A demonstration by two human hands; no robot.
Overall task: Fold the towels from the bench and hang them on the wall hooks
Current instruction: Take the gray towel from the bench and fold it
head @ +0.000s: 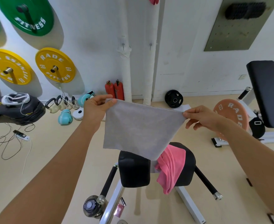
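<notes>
1. A grey towel [141, 126] is being held up in the air above the bench pads [134, 168], stretched between 2 hands, with its lower edge hanging in front of the pads.
2. Its top left corner is being pinched by the left hand [96, 109] between thumb and curled fingers; its top right corner is being pinched by the right hand [202, 117] between thumb and forefinger, the other fingers being loosely spread.
3. The cloth is being judged light, soft and limp: it is sagging between the corners and would be expected to drape and slide rather than keep a crease, so corners and edges are being judged the best places to take hold.
4. A pink towel [171, 168] is lying crumpled over the right pad, part of it hanging down the front.
5. 2 wall hooks [123, 44] are being seen on the white wall beyond, small and hard to make out.
6. A pink item at the top edge [153, 0] is being cut off; whether it is a hung towel cannot be told. A paler strip behind the right corner is unclear.
</notes>
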